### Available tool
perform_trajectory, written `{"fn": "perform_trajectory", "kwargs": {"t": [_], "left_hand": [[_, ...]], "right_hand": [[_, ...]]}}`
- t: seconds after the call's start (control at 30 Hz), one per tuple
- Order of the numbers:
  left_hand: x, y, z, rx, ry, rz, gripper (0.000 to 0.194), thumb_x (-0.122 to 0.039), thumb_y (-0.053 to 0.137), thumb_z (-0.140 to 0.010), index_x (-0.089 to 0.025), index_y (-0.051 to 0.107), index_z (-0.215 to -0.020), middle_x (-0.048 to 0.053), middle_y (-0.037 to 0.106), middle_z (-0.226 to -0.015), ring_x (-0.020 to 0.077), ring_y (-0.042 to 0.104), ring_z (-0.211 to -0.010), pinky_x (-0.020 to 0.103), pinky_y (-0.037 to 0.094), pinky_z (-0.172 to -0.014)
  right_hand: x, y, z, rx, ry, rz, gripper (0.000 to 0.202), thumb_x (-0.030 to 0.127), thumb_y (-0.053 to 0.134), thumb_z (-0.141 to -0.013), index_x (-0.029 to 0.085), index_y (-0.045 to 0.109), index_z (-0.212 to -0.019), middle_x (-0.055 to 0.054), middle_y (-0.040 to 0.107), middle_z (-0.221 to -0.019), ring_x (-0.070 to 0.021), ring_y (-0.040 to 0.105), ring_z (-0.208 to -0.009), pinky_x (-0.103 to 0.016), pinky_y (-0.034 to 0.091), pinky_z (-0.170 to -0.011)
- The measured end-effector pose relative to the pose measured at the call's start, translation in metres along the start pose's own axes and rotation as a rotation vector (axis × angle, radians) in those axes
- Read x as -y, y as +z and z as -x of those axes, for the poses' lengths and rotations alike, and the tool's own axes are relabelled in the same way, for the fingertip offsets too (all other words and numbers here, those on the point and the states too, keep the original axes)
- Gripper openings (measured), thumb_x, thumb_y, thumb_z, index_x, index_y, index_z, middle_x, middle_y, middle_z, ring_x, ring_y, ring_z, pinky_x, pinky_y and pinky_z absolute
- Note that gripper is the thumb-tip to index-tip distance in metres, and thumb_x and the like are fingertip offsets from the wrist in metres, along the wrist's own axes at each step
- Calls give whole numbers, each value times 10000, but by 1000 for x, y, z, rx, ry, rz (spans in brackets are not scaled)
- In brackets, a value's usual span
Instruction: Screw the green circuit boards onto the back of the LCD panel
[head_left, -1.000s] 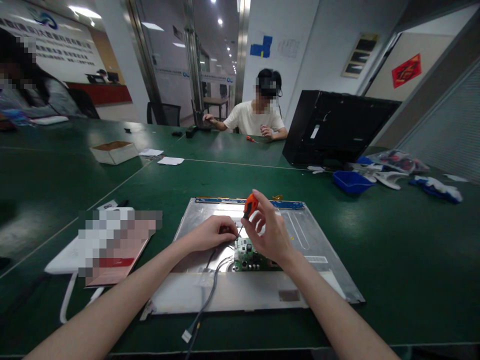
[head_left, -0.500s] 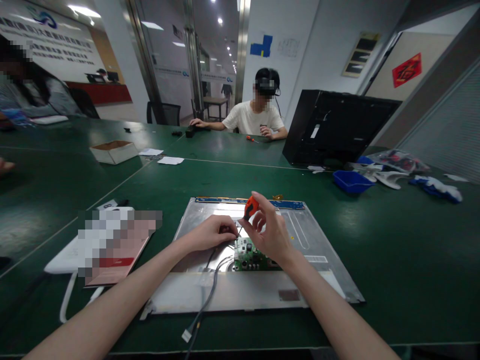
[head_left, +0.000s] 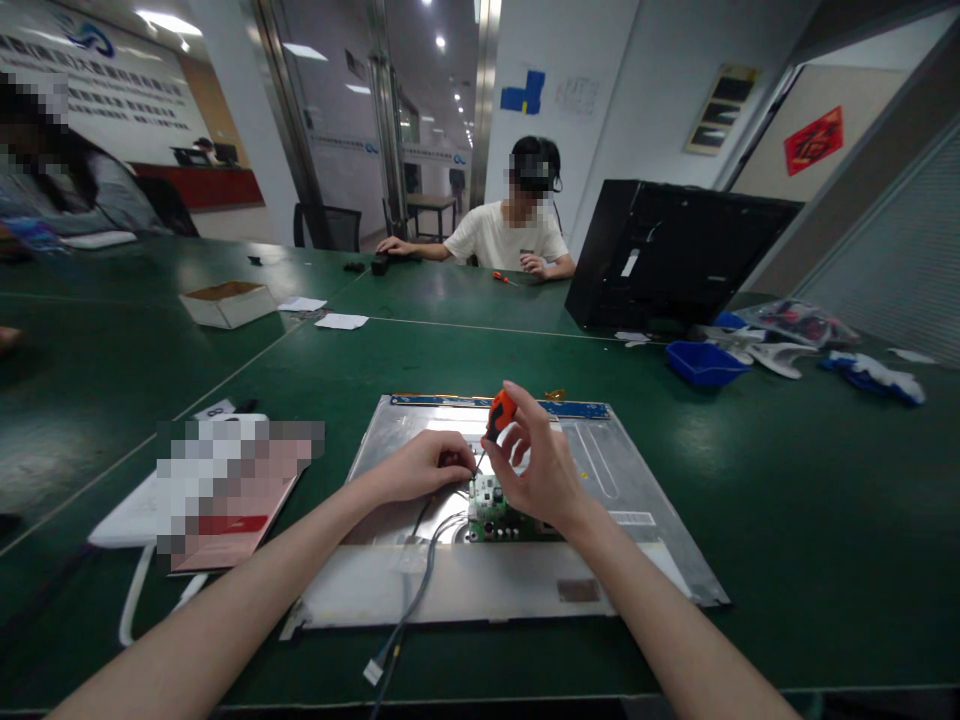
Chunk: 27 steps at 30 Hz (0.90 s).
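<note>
My right hand (head_left: 536, 465) grips a screwdriver with an orange and black handle (head_left: 500, 414), its shaft slanting down to the upper left corner of a green circuit board (head_left: 491, 510). Close to the tip, the fingers of my left hand (head_left: 435, 465) are pinched together at the board's edge; whatever lies between them is too small or hidden to make out. The board sits on the metal back of a display panel (head_left: 630, 480), which lies flat on the table. A dark cable bundle (head_left: 429, 580) runs from beside the board over the panel's near edge, ending in a white connector (head_left: 373, 671).
Left of the panel lie a white device (head_left: 135, 510) and a pink booklet (head_left: 255, 480). Further off are an open box (head_left: 229, 305), a black monitor (head_left: 675, 260), a blue tray (head_left: 705, 363) and gloves (head_left: 874, 377). A person in a white shirt (head_left: 506, 235) sits opposite.
Almost nothing differs. The screwdriver handle and my right fingers have shifted very slightly, while my left hand and the panel stay in place.
</note>
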<state>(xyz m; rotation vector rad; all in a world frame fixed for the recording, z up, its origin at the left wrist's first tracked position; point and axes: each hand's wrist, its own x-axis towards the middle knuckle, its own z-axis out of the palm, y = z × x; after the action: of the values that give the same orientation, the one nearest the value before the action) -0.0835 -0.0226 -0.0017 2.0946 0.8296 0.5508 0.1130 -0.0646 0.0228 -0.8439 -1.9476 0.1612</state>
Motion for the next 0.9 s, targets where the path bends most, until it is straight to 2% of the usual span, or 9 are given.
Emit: {"fn": "perform_trajectory", "kwargs": {"t": [0.37, 0.63, 0.9], "left_hand": [[-1, -1, 0, 2, 9, -8, 116, -208, 599, -826, -157, 666, -905, 33, 667, -862, 160, 596, -790, 284, 466, -742], [1, 1, 1, -7, 5, 10, 71, -194, 593, -830, -157, 645, -860, 17, 649, -808, 148, 585, -745, 264, 460, -696], [-1, 0, 0, 10, 21, 6, 97, -192, 581, -840, -159, 658, -890, 22, 647, -822, 150, 583, -758, 267, 459, -706]], "right_hand": [[-2, 0, -1, -12, -30, 19, 720, 185, 579, -842, 306, 190, -1436, 2, 605, -865, -109, 558, -546, -250, 429, -448], [1, -2, -1, 5, -24, -24, 737, 114, 534, -827, 292, 193, -1455, -35, 644, -968, -110, 589, -567, -260, 472, -478], [-4, 2, 0, -40, -29, 32, 696, 216, 606, -846, 311, 229, -1423, -9, 630, -894, -95, 559, -514, -235, 438, -446]]}}
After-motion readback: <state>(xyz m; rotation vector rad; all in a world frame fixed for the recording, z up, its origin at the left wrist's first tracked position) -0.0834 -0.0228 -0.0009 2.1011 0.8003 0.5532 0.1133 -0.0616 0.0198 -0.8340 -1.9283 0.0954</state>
